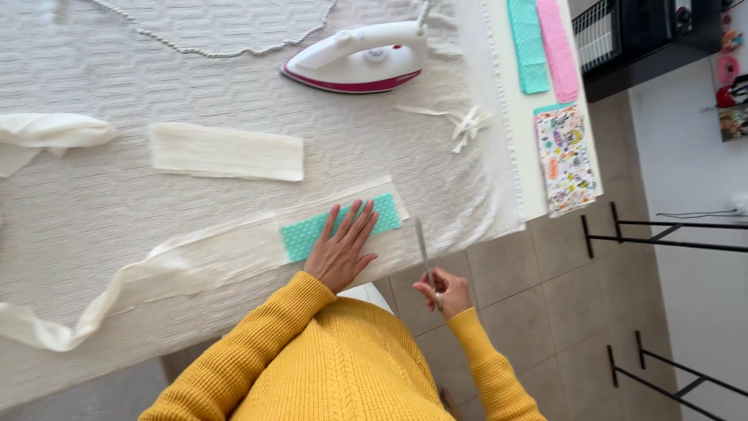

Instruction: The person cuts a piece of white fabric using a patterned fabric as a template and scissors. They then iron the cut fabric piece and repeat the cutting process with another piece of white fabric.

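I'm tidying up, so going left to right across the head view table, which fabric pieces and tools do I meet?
Crumpled white cloth → folded white strip → teal dotted piece → iron → scissors → white scraps → patterned fabric.

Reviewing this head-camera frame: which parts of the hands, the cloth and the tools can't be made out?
- Scissors: handles hidden inside the right hand; blades thin, open or closed unclear.
- Teal strip: middle covered by the left hand.
- White strip: its left end runs toward the frame edge.
- Iron: cord cut off by the top edge.
- Patterned fabric: print too small to tell.
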